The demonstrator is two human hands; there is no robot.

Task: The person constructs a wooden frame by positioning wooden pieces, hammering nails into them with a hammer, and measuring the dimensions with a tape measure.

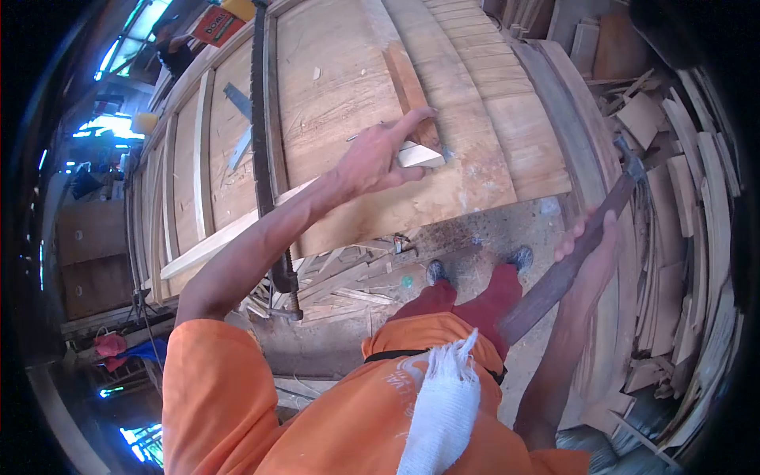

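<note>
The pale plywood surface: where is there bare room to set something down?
Between the black metal clamp bar and reddish-brown wooden strip, the pale plywood surface is mostly bare, barring wood chips. Another patch lies between the left hand and near edge. Crowded: under that hand, at the pale wooden strip.

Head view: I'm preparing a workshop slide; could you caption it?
Woodwork by hand: left hand at the end of a pale wooden strip, right hand gripping a dark-handled tool.
</note>
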